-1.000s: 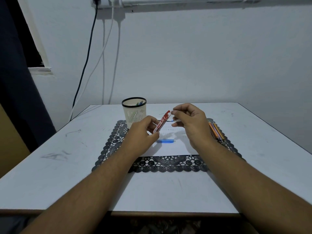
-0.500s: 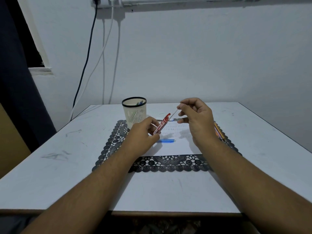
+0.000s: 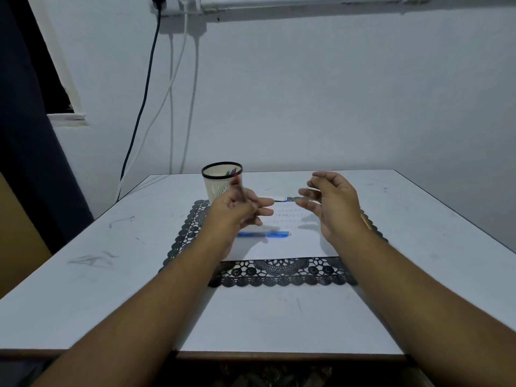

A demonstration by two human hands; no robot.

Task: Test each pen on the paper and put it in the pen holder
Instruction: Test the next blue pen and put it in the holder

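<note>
While hovering over the paper (image 3: 296, 241), left hand (image 3: 237, 210) is gripping a blurry red pen (image 3: 237, 188) by the pen holder (image 3: 222, 181), right hand (image 3: 332, 202) is pinching a thin refill (image 3: 310, 188).

Head view, forward-down over table (image 3: 83, 303)

Back wall (image 3: 321, 107) plain, painted pale blue-white, evenly and dimly lit. White conduit pipe (image 3: 335, 1) runs along top edge of wall. Socket block (image 3: 178, 4) at upper left; one black cable (image 3: 142, 107) and several white cables (image 3: 192, 93) hang from it down behind the table. Dark window opening (image 3: 50, 79) at left with white sill (image 3: 67, 118); dark curtain (image 3: 25, 163) beside it. White square table (image 3: 83, 275), top scuffed with grey marks, brown edge along the near side.
</note>
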